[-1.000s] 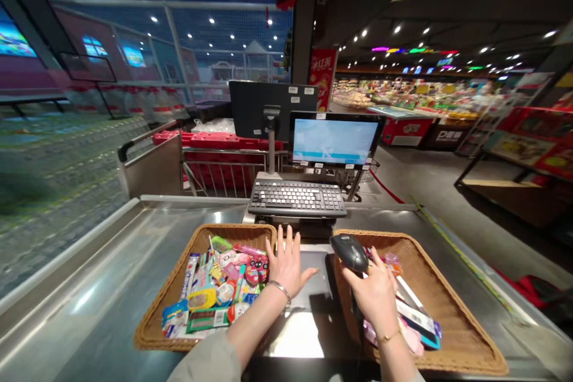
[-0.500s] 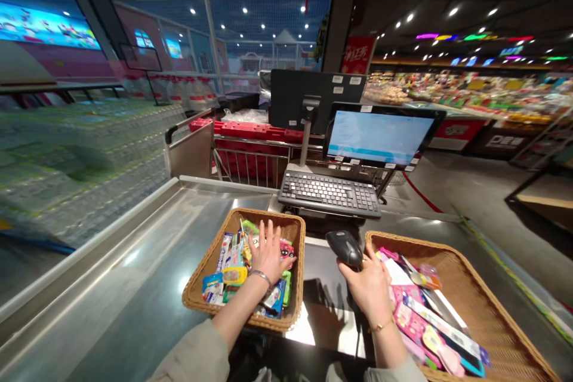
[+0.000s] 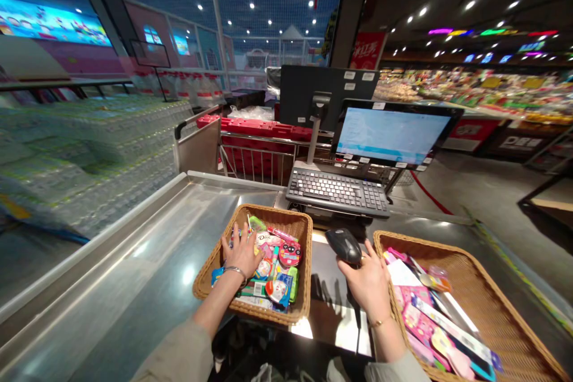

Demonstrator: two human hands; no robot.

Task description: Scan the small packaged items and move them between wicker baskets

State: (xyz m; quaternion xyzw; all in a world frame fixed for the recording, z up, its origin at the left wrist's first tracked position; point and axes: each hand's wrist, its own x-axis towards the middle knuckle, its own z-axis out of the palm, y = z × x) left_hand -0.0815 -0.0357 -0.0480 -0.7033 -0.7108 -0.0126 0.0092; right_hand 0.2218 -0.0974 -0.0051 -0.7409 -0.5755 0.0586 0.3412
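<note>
My left hand (image 3: pixel 242 255) is over the left side of a wicker basket (image 3: pixel 308 262), fingers spread, palm down on or just above the small packets inside. Beside it in the basket lie a round red pack (image 3: pixel 289 253), a green pack (image 3: pixel 293 285) and a blue-and-white pack (image 3: pixel 278 290). My right hand (image 3: pixel 367 279) is wrapped round the handle of a black barcode scanner (image 3: pixel 344 246), whose head points away to the left. A second wicker basket (image 3: pixel 496 298), right of that hand, holds pink packs (image 3: pixel 414 316) and long flat packages.
A keyboard (image 3: pixel 338 190) stands behind the baskets, below a lit monitor (image 3: pixel 394 134) and a dark screen back (image 3: pixel 326 95). The metal counter (image 3: pixel 156 286) has a raised rim on the left. A cart with red crates (image 3: pixel 255 126) stands beyond the counter.
My left hand has moved left across the basket, uncovering the red pack and others in the middle. The right hand still grips the scanner. The whole view has shifted slightly.
</note>
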